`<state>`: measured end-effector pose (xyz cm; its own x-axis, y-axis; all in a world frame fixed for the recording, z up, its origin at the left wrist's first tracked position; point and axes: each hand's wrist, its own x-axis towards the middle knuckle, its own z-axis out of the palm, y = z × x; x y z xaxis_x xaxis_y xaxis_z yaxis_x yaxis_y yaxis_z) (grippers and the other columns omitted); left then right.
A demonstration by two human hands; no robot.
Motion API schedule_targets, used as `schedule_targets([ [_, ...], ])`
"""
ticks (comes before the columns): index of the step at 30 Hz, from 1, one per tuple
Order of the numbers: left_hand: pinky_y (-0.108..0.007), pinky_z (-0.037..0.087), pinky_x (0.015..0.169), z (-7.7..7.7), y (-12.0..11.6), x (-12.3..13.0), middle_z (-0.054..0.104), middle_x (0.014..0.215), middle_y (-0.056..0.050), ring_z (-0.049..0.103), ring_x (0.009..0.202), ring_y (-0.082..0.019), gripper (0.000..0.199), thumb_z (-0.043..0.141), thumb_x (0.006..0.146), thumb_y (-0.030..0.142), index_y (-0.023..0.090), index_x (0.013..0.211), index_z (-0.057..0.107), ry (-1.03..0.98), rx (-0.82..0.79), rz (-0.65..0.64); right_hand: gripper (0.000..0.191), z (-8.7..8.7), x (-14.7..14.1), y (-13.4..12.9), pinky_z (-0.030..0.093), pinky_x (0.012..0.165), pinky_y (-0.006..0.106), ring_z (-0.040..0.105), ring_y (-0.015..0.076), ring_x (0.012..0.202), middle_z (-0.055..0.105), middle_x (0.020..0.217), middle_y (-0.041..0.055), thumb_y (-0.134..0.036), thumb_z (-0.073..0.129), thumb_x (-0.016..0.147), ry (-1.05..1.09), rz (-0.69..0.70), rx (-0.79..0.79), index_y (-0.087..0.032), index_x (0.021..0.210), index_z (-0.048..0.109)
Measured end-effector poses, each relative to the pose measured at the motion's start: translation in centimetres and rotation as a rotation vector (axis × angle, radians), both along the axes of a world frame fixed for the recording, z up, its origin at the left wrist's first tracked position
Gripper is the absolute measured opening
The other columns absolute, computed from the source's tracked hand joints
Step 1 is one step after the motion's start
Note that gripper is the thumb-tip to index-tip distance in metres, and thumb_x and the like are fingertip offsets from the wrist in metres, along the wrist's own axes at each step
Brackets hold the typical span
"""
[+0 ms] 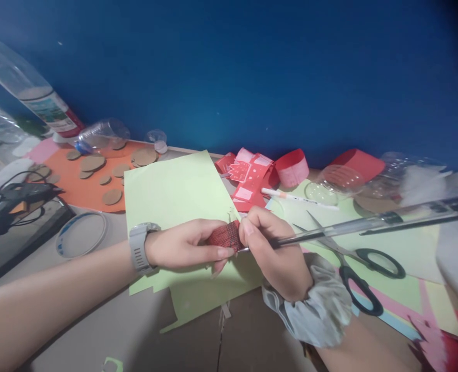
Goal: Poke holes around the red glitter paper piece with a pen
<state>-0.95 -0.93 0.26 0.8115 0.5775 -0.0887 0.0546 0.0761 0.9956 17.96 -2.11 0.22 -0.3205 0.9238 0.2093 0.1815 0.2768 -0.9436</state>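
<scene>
My left hand (193,243), with a grey watch on its wrist, is closed around a small dark red piece (224,237) with a black mesh pattern and a curved surface. My right hand (275,248), with a pale grey scrunchie on the wrist, grips a long pen (345,226) with a clear barrel and a dark end. The pen's front end meets the red piece between both hands. Under the hands lies a light green sheet of paper (174,186) with a cut, stepped lower edge. Exactly how the fingertips touch the red piece is partly hidden.
Black-handled scissors (345,253) lie open at right, near a white marker (298,198) and red-pink paper pieces (252,173). Cardboard discs (93,163) rest on orange paper (68,191) at left. A tape ring (82,235), a glue gun (15,206) and a tilted bottle (35,88) are also there.
</scene>
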Motion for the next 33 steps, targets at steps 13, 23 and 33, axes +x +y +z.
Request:
schedule_targets([
  [13, -0.025, 0.046, 0.066, 0.04, 0.11, 0.11, 0.058, 0.069, -0.003, 0.055, 0.065, -0.012, 0.016, 0.048, 0.096, 0.024, 0.013, 0.084, 0.050, 0.020, 0.024, -0.001, 0.024, -0.09, 0.06, 0.01, 0.030, 0.050, 0.024, 0.036, 0.0100, 0.052, 0.036, 0.056, -0.0047, -0.014, 0.043, 0.085, -0.001, -0.008, -0.024, -0.020, 0.062, 0.040],
  [23, -0.024, 0.046, 0.066, 0.01, 0.15, 0.17, 0.058, 0.070, -0.003, 0.056, 0.065, -0.012, 0.017, 0.049, 0.095, 0.025, 0.012, 0.084, 0.050, 0.024, 0.025, -0.001, 0.023, -0.03, -0.08, 0.15, 0.030, 0.050, 0.024, 0.035, 0.0100, 0.052, 0.036, 0.055, -0.0050, -0.012, 0.043, 0.084, -0.005, 0.007, -0.033, -0.020, 0.062, 0.039],
  [33, -0.025, 0.046, 0.065, -0.08, 0.13, 0.08, 0.058, 0.070, -0.003, 0.056, 0.064, -0.012, 0.016, 0.047, 0.096, 0.024, 0.012, 0.085, 0.050, 0.006, 0.018, -0.010, 0.023, 0.00, -0.07, 0.07, 0.030, 0.050, 0.024, 0.036, 0.0101, 0.052, 0.037, 0.056, -0.0047, -0.013, 0.044, 0.083, -0.004, -0.003, -0.034, -0.020, 0.062, 0.040],
])
